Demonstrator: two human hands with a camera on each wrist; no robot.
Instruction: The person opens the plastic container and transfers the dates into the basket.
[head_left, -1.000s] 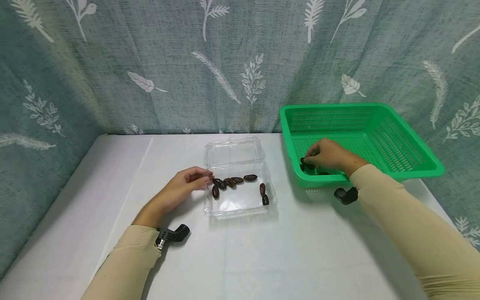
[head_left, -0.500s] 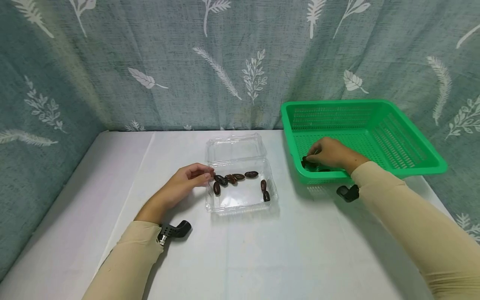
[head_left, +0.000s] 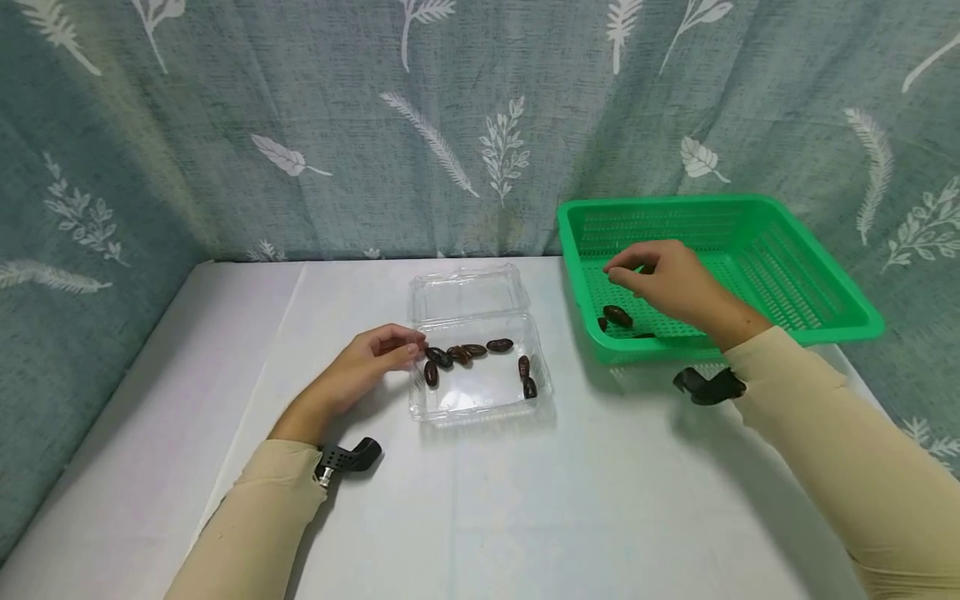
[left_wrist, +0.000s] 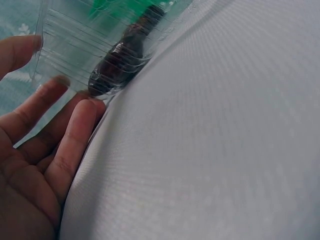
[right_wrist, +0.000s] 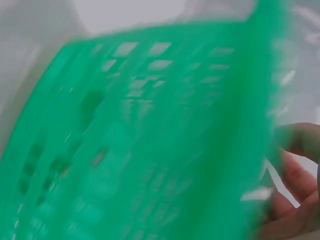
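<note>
A clear plastic clamshell box (head_left: 480, 392) lies on the white table with its lid (head_left: 468, 296) folded back. Several dark brown dates (head_left: 499, 345) lie inside, along its back, left and right sides. My left hand (head_left: 367, 367) rests at the box's left side, its fingertips (left_wrist: 82, 107) touching the wall without curling round it. Over the green basket (head_left: 840, 275) my right hand (head_left: 667, 279) is raised, thumb and fingers pinched together. A dark sliver shows between them, seemingly a date mostly hidden by the fingers. Beneath that hand, a few dates (head_left: 617, 316) lie in the basket's near left corner.
The basket's high slotted walls stand at the table's back right. A patterned grey-green curtain (head_left: 330, 200) hangs behind the table (head_left: 510, 508) and down both sides. Black wrist mounts (head_left: 352, 457) stick out from both sleeves. The right wrist view is blurred.
My right hand has lifted from the basket's near left corner, uncovering a date there. My left hand has stayed at the box, and the dates in the box have not moved.
</note>
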